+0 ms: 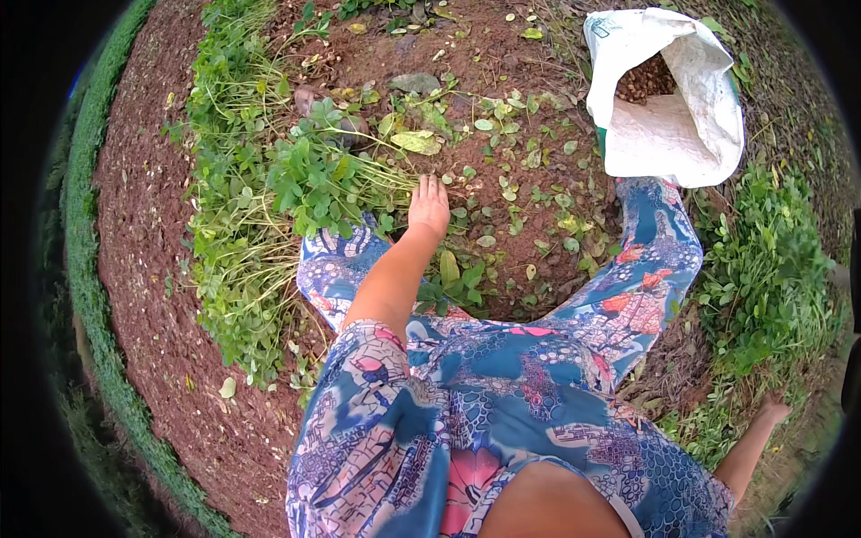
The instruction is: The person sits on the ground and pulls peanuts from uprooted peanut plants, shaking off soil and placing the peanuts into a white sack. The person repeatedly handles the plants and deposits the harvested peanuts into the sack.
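My left hand [430, 205] lies, back up, at the stem ends of a bunch of leafy green plants [319, 171] on the reddish soil in front of my left knee. The fingers rest on or around the stems; whether they grip them cannot be told. My right hand [773, 407] reaches out to the far right, low in the view, at the edge of a heap of pulled green plants [767, 276]. It is small and partly blurred, and its fingers are not clear. A white woven sack [662, 138], its mouth open, stands beyond my right foot with brown pods [646, 79] inside.
A long row of laid-down green plants [232, 222] runs along my left side, with bare reddish soil [155, 269] beyond it. Loose leaves and a grey stone [415, 83] lie on the ground before me. My legs, in patterned trousers, are spread around this patch.
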A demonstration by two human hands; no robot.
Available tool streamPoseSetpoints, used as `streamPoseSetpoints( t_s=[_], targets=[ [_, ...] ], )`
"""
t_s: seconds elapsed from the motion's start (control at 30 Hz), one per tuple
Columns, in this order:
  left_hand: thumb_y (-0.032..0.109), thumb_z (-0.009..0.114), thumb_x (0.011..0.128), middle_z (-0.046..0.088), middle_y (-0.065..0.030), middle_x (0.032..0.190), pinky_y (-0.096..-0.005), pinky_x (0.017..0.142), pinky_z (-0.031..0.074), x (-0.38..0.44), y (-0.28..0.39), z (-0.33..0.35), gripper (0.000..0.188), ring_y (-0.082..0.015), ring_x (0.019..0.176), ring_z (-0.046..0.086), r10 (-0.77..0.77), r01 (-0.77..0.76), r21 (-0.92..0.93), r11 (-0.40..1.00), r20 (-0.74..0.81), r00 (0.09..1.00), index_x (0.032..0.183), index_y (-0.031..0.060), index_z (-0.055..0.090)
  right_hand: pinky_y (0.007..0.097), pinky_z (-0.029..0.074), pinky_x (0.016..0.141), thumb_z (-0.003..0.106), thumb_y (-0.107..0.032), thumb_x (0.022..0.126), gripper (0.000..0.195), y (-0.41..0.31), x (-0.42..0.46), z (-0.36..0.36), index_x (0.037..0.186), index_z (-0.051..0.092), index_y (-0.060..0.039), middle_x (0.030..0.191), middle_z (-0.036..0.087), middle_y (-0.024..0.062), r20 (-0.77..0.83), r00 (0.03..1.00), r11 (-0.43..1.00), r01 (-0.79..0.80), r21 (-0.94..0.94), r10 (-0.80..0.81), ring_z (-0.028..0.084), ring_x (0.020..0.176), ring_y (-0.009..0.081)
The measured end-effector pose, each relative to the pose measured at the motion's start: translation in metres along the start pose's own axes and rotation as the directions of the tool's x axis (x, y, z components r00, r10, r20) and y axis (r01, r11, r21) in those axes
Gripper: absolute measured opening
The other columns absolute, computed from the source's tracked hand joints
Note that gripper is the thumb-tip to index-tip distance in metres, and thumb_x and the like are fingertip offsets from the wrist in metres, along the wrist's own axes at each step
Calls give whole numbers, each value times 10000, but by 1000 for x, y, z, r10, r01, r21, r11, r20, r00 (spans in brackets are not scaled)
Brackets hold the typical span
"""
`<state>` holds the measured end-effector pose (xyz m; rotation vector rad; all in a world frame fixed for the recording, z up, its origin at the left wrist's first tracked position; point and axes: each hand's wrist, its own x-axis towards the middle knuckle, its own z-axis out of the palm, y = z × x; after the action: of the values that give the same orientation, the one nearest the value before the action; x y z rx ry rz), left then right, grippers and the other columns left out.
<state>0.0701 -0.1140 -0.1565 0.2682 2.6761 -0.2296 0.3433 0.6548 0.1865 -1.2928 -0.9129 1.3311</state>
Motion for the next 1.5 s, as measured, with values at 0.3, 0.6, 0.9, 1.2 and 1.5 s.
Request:
streamPoseSetpoints(
  t_s=[0.3,0.6,0.9,1.2,1.5],
  targets=[
    [374,452,893,645,-185,984,-444,822,468,-3,17,-44,401,-309,957,620,257,-164,-253,953,396,881,1100,37,519,188,304,441,514,-211,932,168,210,-247,82,963,584,-61,658,458,-33,676,609,763,172,-624,415,371,518,45],
    [578,521,838,582,-249,1145,-406,929,425,-42,47,-21,627,-370,1086,549,297,37,-705,709,345,890,1116,23,608,226,426,537,535,-127,902,170,369,-450,134,1003,594,-3,775,596,23,641,-67,604,423,-676,764,514,602,72],
    [165,618,835,633,-203,893,-435,741,482,87,16,4,216,-385,835,605,-499,310,-771,557,-12,867,957,-8,574,228,434,564,517,-109,910,157,378,-455,103,993,601,-6,787,598,27,467,-58,463,289,-838,882,523,646,68],
    [95,565,907,638,-93,1001,-279,677,570,44,40,-50,220,-180,838,641,28,279,-575,-769,406,913,1081,-40,569,222,417,558,479,-127,945,221,417,-442,139,1147,538,-58,857,575,14,416,-90,384,-251,-889,905,494,628,72],
    [128,572,909,657,-108,976,-282,750,548,-29,79,-79,256,-180,863,646,217,396,-589,-705,352,911,1097,-46,583,197,431,587,629,-114,872,209,405,-480,148,1065,644,-35,860,609,-1,682,-34,682,-12,-731,731,502,659,66]
  ],
)
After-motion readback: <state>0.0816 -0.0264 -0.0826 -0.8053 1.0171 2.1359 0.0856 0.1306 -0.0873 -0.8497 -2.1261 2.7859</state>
